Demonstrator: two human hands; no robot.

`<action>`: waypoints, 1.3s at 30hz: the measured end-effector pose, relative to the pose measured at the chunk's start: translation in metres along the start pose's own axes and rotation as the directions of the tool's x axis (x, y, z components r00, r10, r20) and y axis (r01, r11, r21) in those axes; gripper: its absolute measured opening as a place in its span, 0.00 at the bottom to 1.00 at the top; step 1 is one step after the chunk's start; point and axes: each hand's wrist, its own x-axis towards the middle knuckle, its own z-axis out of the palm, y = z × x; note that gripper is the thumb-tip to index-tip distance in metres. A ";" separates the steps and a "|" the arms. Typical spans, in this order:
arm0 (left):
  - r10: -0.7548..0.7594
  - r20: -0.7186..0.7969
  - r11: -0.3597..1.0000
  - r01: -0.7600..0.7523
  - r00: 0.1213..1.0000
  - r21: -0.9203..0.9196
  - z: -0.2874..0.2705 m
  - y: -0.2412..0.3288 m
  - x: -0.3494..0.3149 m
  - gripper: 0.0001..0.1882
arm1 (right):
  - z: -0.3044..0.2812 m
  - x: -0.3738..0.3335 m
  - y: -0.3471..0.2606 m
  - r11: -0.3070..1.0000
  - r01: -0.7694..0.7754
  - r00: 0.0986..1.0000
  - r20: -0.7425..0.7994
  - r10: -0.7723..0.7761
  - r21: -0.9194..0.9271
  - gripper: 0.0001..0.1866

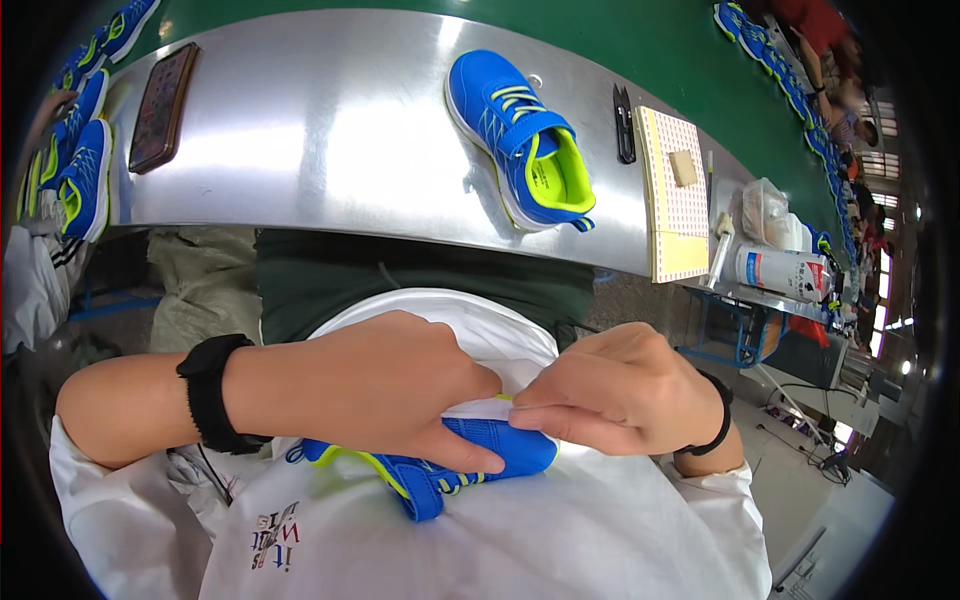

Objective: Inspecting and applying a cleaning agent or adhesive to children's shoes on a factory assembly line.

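A blue sports shoe with neon-yellow trim lies in my lap, against my white shirt. My left hand covers its top and grips it, fingers wrapped over the upper. My right hand pinches the toe end of the same shoe, thumb and fingers closed at its edge. A second, matching blue shoe with a yellow lining rests on its side on the shiny metal table ahead of me, untouched.
On the table lie a dark phone at the left, black snips, a gridded pad with a small block on it, and a white bottle. More blue shoes are piled at the left edge. Other people work at the far right.
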 end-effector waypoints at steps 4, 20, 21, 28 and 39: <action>0.036 0.054 0.997 -0.032 0.998 -0.072 -0.003 -0.004 0.004 0.24 | 0.019 0.020 0.007 0.993 0.121 0.992 -0.033 -0.121 0.008 0.08; 0.016 -0.144 0.999 -0.011 0.989 0.034 0.002 -0.002 0.000 0.27 | -0.004 -0.007 0.011 0.997 -0.046 0.996 -0.077 0.051 0.060 0.05; 0.013 -0.143 0.999 -0.005 0.990 0.054 0.001 -0.001 0.001 0.27 | -0.001 -0.002 0.011 0.999 -0.023 0.994 -0.102 0.026 0.034 0.05; -0.033 -0.236 0.995 0.053 0.971 0.080 -0.002 0.005 -0.015 0.28 | -0.023 -0.006 0.017 0.999 0.031 0.996 -0.080 -0.034 -0.039 0.04; -0.147 -0.704 0.989 0.087 0.695 -0.121 -0.036 0.023 -0.033 0.26 | -0.064 -0.041 0.114 0.729 -0.645 0.469 -0.872 0.143 -0.227 0.08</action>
